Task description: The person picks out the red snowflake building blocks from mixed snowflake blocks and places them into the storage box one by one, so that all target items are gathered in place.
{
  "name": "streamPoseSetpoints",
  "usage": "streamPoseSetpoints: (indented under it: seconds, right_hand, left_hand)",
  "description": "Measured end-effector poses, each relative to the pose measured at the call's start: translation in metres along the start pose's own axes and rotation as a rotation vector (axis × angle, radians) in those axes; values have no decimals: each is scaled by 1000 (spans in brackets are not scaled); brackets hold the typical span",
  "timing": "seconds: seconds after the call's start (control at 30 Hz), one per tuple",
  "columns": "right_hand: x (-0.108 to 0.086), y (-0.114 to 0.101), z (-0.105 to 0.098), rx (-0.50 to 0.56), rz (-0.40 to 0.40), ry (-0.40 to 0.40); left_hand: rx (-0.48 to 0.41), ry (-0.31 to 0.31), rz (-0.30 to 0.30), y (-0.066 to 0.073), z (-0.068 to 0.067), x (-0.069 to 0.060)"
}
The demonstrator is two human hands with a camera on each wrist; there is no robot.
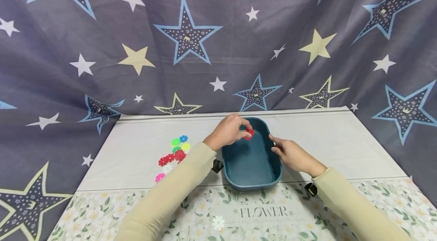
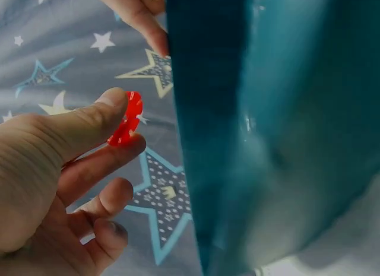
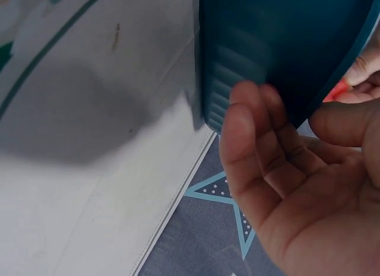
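Cannot see all of the disc pile (image 1: 179, 154), covered in part by the left sleeve (image 1: 182, 182). Cannot read the fine print (image 1: 266, 221), too small. Can see only part of the tray (image 2: 217, 110) in the left wrist view, blurred and cut off.

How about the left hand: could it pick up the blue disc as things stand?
Probably not just yet: the left hand pinches a red disc at the tray. Otherwise the way looks free; the blue disc lies uncovered on the white surface.

Grey star-printed curtain (image 1: 235, 47) behind a tabletop (image 1: 327, 138)
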State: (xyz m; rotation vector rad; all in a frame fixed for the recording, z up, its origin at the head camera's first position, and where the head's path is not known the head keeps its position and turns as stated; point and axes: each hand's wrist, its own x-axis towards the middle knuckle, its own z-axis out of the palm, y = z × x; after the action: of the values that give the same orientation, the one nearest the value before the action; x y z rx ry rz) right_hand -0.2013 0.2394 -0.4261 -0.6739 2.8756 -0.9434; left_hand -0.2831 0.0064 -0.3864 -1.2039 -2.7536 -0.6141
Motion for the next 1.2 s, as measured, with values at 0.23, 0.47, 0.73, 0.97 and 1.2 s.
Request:
streamPoseSetpoints:
  seconds: [0.23,0.47,0.73,0.97,1.2]
  right_hand:
    - [1,2,1,-24,0,12]
    - [0,1,2,-15,1,-3]
    - [0,0,1,-15,4,1]
    - [0,0,2,-11,16,1]
    - [0,1,1,-12,11,14]
  left_hand:
    - [36,-126,-3,-15,12,-5]
    - [66,-214,24,-24,25,-6]
    - [135,-278,61,-23,36,-5]
    - [166,-282,108,-21,40,-2]
    - [224,-307,115,-20,44,-2]
